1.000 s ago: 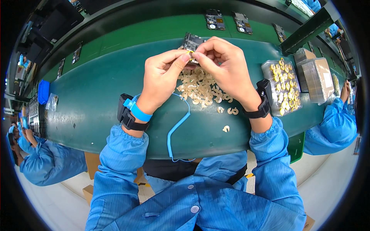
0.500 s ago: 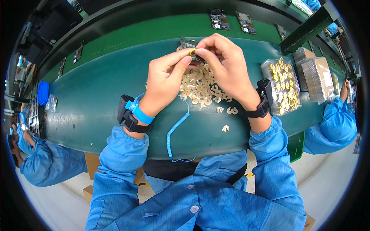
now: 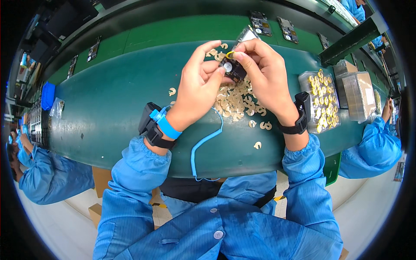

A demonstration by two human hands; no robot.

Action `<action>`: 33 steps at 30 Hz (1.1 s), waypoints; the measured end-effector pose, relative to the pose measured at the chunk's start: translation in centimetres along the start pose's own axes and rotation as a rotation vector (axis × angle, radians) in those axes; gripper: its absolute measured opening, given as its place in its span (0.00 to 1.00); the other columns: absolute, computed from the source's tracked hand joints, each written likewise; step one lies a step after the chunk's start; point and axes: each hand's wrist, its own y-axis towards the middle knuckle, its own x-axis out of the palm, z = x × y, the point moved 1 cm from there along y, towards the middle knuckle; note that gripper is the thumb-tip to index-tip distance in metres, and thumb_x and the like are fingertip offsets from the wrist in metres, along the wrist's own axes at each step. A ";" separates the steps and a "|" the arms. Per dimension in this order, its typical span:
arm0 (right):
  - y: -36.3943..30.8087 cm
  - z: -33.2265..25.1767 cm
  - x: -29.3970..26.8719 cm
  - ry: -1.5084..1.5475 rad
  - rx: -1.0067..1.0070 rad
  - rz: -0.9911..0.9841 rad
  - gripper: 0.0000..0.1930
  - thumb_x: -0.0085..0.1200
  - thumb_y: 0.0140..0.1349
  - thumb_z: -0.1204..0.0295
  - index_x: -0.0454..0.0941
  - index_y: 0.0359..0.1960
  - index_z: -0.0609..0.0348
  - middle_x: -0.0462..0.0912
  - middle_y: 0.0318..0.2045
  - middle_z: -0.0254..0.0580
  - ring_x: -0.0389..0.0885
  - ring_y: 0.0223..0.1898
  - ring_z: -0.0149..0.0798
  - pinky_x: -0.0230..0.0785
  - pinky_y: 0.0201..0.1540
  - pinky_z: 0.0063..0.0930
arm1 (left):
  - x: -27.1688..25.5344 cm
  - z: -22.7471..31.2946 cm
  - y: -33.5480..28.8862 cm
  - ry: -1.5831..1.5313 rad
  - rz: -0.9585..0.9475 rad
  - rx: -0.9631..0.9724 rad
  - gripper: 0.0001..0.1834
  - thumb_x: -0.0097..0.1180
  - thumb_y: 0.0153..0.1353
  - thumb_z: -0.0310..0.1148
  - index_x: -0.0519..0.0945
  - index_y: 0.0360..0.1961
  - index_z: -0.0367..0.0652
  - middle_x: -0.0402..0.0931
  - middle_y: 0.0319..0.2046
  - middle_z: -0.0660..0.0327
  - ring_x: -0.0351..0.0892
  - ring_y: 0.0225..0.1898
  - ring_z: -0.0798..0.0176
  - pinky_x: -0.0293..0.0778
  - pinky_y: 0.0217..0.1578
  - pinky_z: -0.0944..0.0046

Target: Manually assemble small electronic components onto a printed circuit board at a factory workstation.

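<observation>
Above a pile of small cream-coloured C-shaped pieces [image 3: 236,102], my left hand [image 3: 199,82] grips a black circuit board [image 3: 235,74]. Its thumb lies beside a round silver-white spot on the board, while the index finger points up, off it. My right hand [image 3: 264,73] pinches a small yellow ring-shaped piece [image 3: 229,55] between thumb and index finger, close over the board. The board's far end shows beyond the right hand's fingers; its middle is hidden by them. A blue wrist strap [image 3: 167,124] with a coiled cord circles my left wrist.
A clear tray [image 3: 310,119] of yellow pieces stands at right, beside stacked clear boxes [image 3: 359,95]. Several circuit boards [image 3: 287,30] lie on the green belt [image 3: 173,30] beyond the mat. A dark post [image 3: 346,43] rises at far right. A blue bin [image 3: 48,96] sits at left. Co-workers sit on both sides.
The left index finger has lifted off the yellow piece, which stays in my right hand. More of the circuit board shows, tilted between the hands. The view has shifted slightly.
</observation>
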 end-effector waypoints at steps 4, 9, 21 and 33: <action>0.1 0.4 -0.2 -0.060 0.026 -0.069 0.05 0.58 0.68 0.77 0.78 0.40 0.68 0.81 0.32 0.43 0.80 0.32 0.32 0.73 0.36 0.26 | -0.4 0.5 0.3 -0.028 0.017 -0.014 0.26 0.48 0.73 0.19 0.62 0.70 0.28 0.81 0.52 0.44 0.86 0.50 0.56 0.84 0.54 0.59; 0.2 0.5 -0.3 -0.125 -0.001 -0.105 0.05 0.58 0.67 0.77 0.78 0.40 0.68 0.81 0.30 0.45 0.78 0.29 0.36 0.71 0.34 0.30 | -0.9 0.0 0.8 -0.074 -0.002 -0.025 0.20 0.49 0.73 0.20 0.70 0.64 0.24 0.80 0.55 0.43 0.85 0.52 0.55 0.83 0.55 0.58; 0.3 -0.5 -0.2 -0.218 -0.018 -0.098 0.05 0.59 0.64 0.78 0.79 0.35 0.69 0.81 0.29 0.50 0.81 0.29 0.47 0.72 0.34 0.35 | -0.7 0.2 0.7 -0.086 -0.030 -0.061 0.18 0.47 0.73 0.18 0.72 0.62 0.23 0.80 0.55 0.46 0.83 0.55 0.58 0.84 0.55 0.60; 0.1 -0.5 0.0 -0.272 -0.026 -0.068 0.06 0.60 0.63 0.77 0.80 0.34 0.69 0.81 0.27 0.50 0.81 0.27 0.47 0.72 0.31 0.36 | -0.7 0.2 0.7 -0.050 -0.063 -0.032 0.19 0.49 0.74 0.20 0.71 0.63 0.24 0.79 0.57 0.43 0.83 0.55 0.55 0.83 0.57 0.57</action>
